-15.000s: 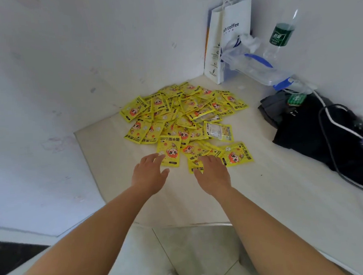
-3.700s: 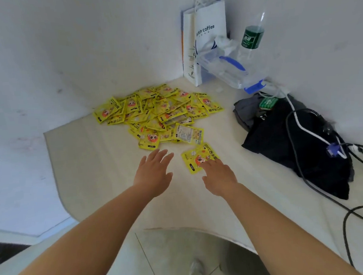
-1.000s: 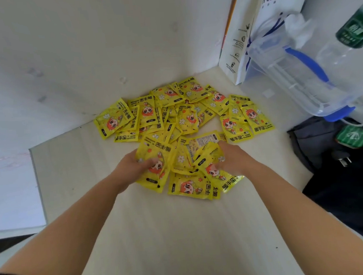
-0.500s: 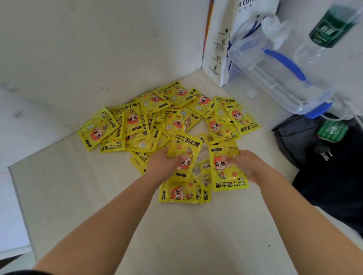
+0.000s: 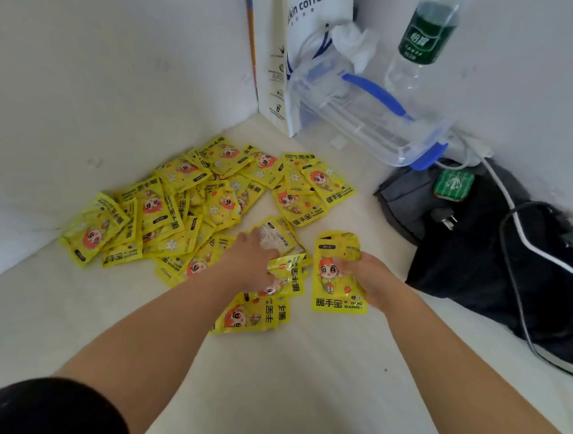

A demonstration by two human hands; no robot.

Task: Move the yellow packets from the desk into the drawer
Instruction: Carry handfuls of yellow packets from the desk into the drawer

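- Head view, left side: our left hand (image 5: 253,265) curls its fingers round a crumpled bunch of packets (image 5: 287,274) at the near edge of the heap.
- Head view, right side: our right hand (image 5: 367,280) pinches one upright packet (image 5: 335,274), thumb on its printed face, just beside the left hand.
- Head view, task items: the yellow packets (image 5: 189,206) lie spread on the desk (image 5: 290,386), toward the wall corner. The drawer is not in view.
- Step in hand, by our judgement: gathering a load. Most packets are not yet moved.
- The next move calls for firm grips, a clean lift off the loose packets underneath, and a carry to the drawer.
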